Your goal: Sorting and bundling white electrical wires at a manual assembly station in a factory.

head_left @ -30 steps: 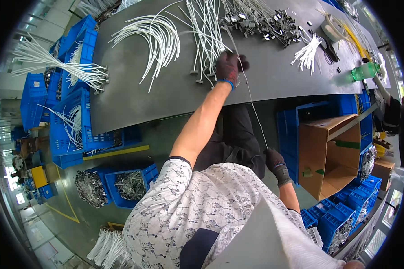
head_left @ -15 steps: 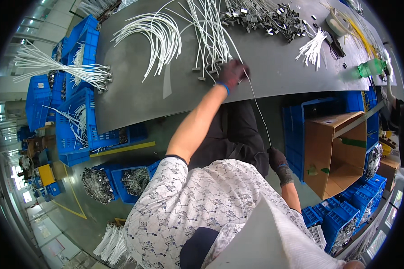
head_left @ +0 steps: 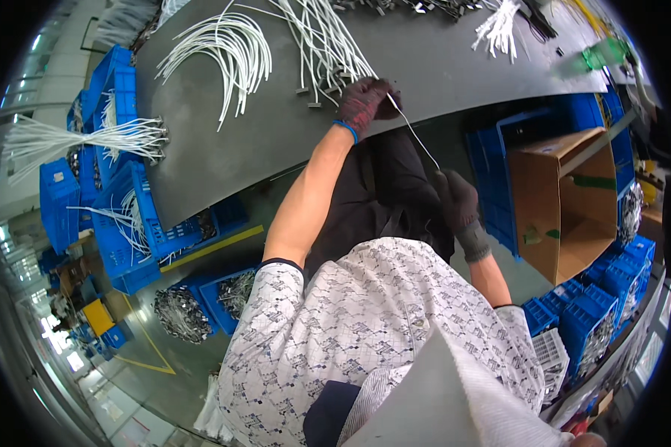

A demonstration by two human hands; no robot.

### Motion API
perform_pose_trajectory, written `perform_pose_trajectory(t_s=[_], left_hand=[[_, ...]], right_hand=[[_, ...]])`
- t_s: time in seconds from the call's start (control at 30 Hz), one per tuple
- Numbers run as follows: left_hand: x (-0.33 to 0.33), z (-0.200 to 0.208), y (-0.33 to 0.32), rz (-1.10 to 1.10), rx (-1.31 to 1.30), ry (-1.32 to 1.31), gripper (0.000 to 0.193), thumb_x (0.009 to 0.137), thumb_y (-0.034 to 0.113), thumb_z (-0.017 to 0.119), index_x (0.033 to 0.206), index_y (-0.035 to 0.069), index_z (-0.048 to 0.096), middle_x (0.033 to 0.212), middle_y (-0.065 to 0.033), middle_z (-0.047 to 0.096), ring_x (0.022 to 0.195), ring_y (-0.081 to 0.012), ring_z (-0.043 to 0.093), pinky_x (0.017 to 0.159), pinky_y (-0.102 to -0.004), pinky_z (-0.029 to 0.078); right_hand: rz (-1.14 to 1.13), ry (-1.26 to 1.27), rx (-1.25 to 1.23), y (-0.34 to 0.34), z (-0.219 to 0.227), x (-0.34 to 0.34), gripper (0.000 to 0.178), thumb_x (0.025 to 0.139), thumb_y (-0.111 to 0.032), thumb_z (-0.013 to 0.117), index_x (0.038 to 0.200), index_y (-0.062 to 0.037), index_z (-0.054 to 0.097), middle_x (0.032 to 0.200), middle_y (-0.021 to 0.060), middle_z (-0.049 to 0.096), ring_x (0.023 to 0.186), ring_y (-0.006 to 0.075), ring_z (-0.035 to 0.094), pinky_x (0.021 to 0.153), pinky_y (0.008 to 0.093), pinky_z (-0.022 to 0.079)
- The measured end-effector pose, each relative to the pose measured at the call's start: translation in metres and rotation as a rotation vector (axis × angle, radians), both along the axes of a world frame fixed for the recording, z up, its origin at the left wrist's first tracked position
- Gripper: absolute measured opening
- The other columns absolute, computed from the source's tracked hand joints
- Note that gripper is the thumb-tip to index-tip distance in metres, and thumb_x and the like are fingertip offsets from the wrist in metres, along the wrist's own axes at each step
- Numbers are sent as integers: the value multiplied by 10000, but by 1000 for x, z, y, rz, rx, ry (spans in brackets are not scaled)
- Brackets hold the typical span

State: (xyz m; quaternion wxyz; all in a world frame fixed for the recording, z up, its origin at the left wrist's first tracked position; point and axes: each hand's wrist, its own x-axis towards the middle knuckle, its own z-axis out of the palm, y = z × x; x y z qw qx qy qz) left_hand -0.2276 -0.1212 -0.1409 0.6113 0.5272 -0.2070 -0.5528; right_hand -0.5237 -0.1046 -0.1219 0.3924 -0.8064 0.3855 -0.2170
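Your left hand [head_left: 367,104], in a dark glove, sits at the near edge of the grey table [head_left: 455,63] with its fingers closed around one end of a thin white wire [head_left: 412,135]. From that hand the wire runs toward five o'clock, off the table edge, down to your right hand [head_left: 457,200], also gloved, which hangs below the tabletop in front of your dark trousers; its fingers look curled on the wire's lower end, though the pinch itself is too small to see clearly. At twelve o'clock from your left hand lies a fan of loose white wires [head_left: 324,41], and at ten o'clock a curved bundle of the same [head_left: 227,48]. The risk, as I judge it, is that your left hand is touching or just beside that fan: drawing the single wire out could drag its neighbours with it or tangle them, and a loose one could slide over the edge to the floor. The open cardboard box [head_left: 563,201] stands at three o'clock of your right hand, near but apart; a wire released short of it would fall among the blue crates [head_left: 596,313].
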Motion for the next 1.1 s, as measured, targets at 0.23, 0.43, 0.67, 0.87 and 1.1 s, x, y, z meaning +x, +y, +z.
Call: perform_pose_trajectory(t_s=[0.23,0.43,0.67,0.87,1.1], left_hand=[[-37,-2,21,-99,-145,162,240,975,247,659,969,7,653,937,-133,709,879,-251,693,803,-382,572],[-38,24,40,-96,-332,101,217,963,207,676,1031,2,703,969,-91,725,897,-167,677,839,-318,543],[-56,45,49,-87,-529,171,181,950,130,676,1064,-11,685,957,-98,713,890,-206,683,840,-361,571],[-50,53,57,-16,-435,246,188,966,149,656,1067,-7,682,1008,-130,708,910,-241,694,831,-390,589],[-59,54,64,26,-438,-298,218,968,196,670,1041,-2,726,1036,-104,732,948,-158,676,900,-299,529]], right_hand=[[-46,-372,420,-21,-6,64,220,1028,-159,502,1041,-31,680,721,-6,592,667,81,545,578,252,430],[-26,-464,1172,-25,44,62,363,1074,-315,406,948,-40,606,582,-20,489,451,72,449,419,207,351],[304,-759,1408,-17,33,48,330,1056,-200,414,1296,-41,577,731,15,569,481,63,479,421,185,349],[351,-356,-269,-18,17,43,517,930,-92,593,1417,24,462,947,108,672,692,174,654,615,292,526],[-130,-180,523,-13,58,81,729,798,-9,684,1451,54,366,1131,242,666,1007,403,674,837,443,546]])
